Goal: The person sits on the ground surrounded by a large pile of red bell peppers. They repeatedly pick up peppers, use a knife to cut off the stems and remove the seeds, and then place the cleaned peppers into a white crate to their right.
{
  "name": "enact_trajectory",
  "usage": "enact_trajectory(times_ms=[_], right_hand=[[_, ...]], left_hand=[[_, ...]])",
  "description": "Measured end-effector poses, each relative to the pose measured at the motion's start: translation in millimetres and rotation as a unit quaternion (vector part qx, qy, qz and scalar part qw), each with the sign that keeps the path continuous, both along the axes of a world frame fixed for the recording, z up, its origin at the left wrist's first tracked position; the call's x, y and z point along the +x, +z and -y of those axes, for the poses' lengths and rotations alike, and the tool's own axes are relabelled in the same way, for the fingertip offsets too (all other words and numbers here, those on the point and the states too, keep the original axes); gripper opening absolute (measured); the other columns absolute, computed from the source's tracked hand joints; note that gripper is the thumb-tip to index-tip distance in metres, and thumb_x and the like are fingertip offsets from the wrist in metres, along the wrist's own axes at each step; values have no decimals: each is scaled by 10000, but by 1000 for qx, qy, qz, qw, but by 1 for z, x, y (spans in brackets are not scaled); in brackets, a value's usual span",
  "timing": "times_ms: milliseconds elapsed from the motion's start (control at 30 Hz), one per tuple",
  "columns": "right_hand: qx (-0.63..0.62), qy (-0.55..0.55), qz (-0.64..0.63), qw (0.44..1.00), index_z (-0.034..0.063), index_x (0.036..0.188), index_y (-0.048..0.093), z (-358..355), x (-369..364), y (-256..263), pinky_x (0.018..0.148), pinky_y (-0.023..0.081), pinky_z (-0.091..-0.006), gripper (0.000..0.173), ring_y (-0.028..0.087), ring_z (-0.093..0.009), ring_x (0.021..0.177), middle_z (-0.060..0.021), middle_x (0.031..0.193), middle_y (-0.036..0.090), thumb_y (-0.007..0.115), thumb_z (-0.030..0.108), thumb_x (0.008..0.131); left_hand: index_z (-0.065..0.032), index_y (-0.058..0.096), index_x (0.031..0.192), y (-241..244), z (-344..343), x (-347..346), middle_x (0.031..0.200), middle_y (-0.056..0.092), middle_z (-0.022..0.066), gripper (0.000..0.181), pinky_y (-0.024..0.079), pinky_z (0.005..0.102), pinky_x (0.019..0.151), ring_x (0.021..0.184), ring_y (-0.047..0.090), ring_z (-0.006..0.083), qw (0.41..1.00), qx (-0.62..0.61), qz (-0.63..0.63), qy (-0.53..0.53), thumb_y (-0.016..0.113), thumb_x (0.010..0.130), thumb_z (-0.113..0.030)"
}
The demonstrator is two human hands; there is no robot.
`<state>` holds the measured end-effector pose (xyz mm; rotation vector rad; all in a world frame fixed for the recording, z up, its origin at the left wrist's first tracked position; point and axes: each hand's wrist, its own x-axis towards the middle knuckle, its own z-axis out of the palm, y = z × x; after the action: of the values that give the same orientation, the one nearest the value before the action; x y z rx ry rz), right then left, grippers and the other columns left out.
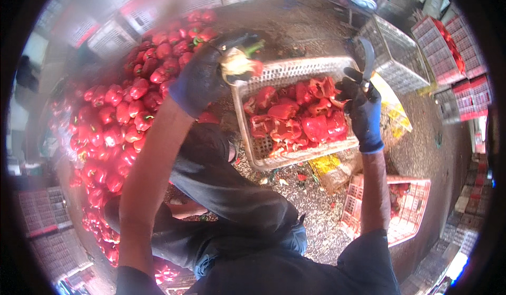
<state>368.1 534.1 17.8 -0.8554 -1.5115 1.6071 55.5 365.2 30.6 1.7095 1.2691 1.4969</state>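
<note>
My left hand (209,69), in a dark-palmed blue work glove, grips a bell pepper core (234,62). Pale seeds, a green stem and a bit of red flesh show on it; the glove hides the rest. A knife with a short curved blade (368,55) points upward from my right hand (357,105), which wears a matching glove. Between the hands stands a shallow plastic crate (259,163) with perforated sides. Opened red bell pepper pieces (286,115) lie in it, and my right hand is at its right rim.
Whole red bell peppers (118,109) form a large heap on the left. A pinkish crate (411,216) lies under my right forearm, and a grey crate (395,53) stands beyond the knife. Yellow sacking (326,166) sticks out below the pepper crate. Seeds and scraps litter the floor (308,200).
</note>
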Motion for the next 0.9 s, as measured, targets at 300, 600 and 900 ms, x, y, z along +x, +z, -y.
enact_trajectory(times_ms=[300,600,900], right_hand=[[52,227,-52,971,17,1276,628,97,-145,47,498,432,-194,341,680,-109,761,-73,993,740,669,101,948],[305,302,-118,896,-7,1122,711,201,-271,59,763,536,-270,301,622,-94,860,-22,976,710,781,-27,831],[289,389,-108,868,15,1003,731,240,-330,68,679,525,-276,202,636,-92,727,-35,837,726,784,136,851]], left_hand=[[6,455,1405,56,91,-3,1330,615,153,604,479,372,1045,1195,620,242,899,58,-292,322,737,872,-34],[-11,385,1502,48,195,-49,1423,548,119,640,520,343,1000,1248,570,192,921,87,373,69,656,923,24],[40,619,1204,22,221,-68,1065,688,163,435,539,355,844,983,682,260,903,122,115,396,724,781,41]])
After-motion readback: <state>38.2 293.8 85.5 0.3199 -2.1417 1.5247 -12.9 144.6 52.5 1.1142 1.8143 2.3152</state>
